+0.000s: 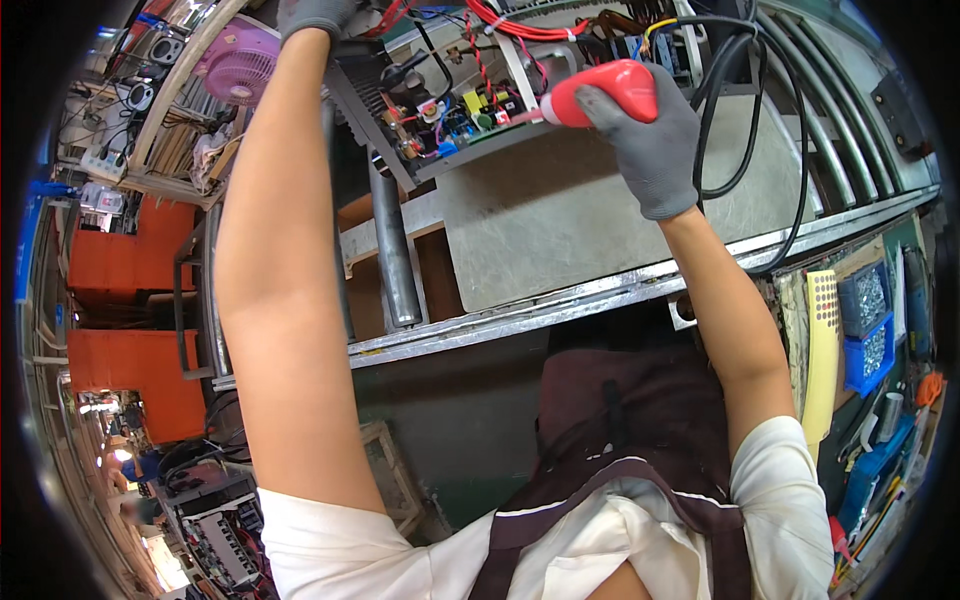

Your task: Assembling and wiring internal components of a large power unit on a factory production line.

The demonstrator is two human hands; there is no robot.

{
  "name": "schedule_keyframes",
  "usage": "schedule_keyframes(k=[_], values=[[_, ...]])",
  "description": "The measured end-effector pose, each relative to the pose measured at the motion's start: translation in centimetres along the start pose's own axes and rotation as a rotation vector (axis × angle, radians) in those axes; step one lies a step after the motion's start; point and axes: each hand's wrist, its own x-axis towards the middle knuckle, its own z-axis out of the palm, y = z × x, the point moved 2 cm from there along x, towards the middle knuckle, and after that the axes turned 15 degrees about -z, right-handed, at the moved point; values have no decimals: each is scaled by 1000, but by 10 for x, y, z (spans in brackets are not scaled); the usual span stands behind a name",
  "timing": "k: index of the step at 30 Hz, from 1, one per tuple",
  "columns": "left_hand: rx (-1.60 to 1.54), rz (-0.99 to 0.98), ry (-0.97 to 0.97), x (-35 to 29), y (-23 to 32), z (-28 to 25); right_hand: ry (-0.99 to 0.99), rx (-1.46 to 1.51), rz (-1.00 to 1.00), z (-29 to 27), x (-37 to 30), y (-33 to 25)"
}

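In my gloved right hand (pixel 655 145) is a red squeeze bottle (pixel 612 90), tipped on its side, my fingers wrapped round it. Its thin nozzle points left over a green circuit board (pixel 470 138) crowded with small parts. The board sits along the near edge of an open metal equipment case (pixel 365 110) with coloured wires inside. My gloved left hand (pixel 316 14) is at the case's far left corner, by a red wire; the picture's top edge cuts off its fingers.
Under the case lies a grey metal plate (pixel 550 220) on a roller conveyor (pixel 395 250). Thick black cables (pixel 745 120) loop down at the right. Blue bins of screws (pixel 868 350) and hand tools lie at far right. A purple fan (pixel 238 70) and orange crates (pixel 135 370) stand left.
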Motion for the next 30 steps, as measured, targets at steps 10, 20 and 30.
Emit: schedule_keyframes(k=[10,20,30], values=[[29,-41,27,-30,24,-23,384,894,623,-58,-19,28],[28,14,113,-27,-1,-11,496,1111,467,-145,19,5],[-4,11,45,-70,13,-48,396,578,265,-146,28,-19]])
